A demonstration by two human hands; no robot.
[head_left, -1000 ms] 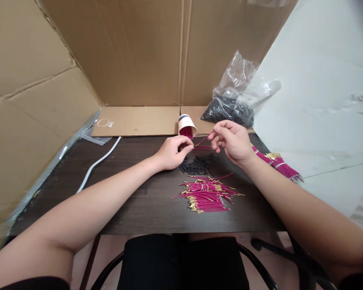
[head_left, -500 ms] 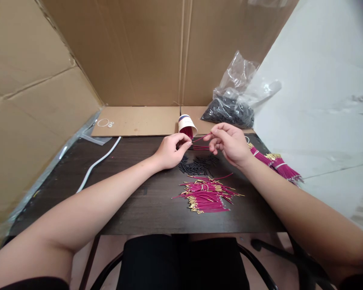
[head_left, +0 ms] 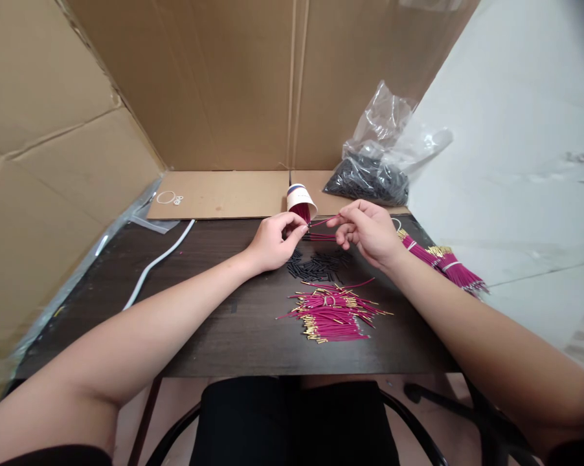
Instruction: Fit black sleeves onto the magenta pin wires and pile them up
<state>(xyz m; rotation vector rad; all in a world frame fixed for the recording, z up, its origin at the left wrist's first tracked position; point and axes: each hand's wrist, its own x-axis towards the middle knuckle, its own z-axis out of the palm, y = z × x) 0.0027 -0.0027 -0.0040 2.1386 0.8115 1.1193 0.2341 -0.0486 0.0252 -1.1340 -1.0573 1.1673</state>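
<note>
Between thumb and forefinger, my right hand (head_left: 370, 234) pinches one end of a thin crimson wire (head_left: 324, 221). Its other end meets the fingertips of my left hand (head_left: 277, 243), which are closed in a pinch; whatever small piece they hold is hidden. A few similar wires lie flat on the table just below the fingertips. Close behind, a tipped paper cup (head_left: 299, 194) opens toward me with crimson wires inside. Nearer me are a loose scatter of short black tubes (head_left: 316, 266) and a pile of crimson wires (head_left: 335, 323) with gold-coloured ends.
Tied wire bundles (head_left: 454, 268) lie at the table's right edge. A clear plastic bag (head_left: 370, 175) of black pieces stands on the cardboard strip (head_left: 224, 194) at the back. A white cord (head_left: 158, 262) runs along the left, and cardboard walls (head_left: 199, 84) enclose the table.
Almost nothing differs. Both hands keep their pinches at nearly the same place, with the wire stretched between them.
</note>
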